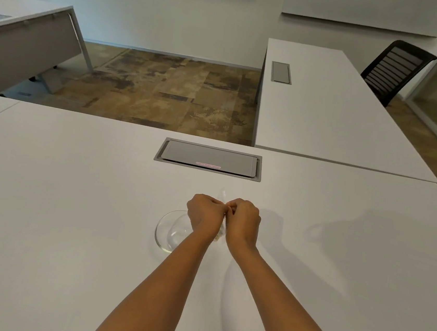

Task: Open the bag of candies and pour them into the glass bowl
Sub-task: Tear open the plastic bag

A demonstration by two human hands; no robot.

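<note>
Both fists pinched together over the white tabletop (71, 203), left hand (204, 216) and right hand (243, 224) each in a tight grip on the clear candy bag (222, 194). Glass bowl (170, 232) just left, partly hidden behind left wrist. Grey cable hatch (208, 158) beyond.

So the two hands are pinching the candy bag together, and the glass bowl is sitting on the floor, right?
Not quite. The left hand and right hand do pinch the clear candy bag together, but the glass bowl sits on the white table, not the floor. The head view shows it.
</note>
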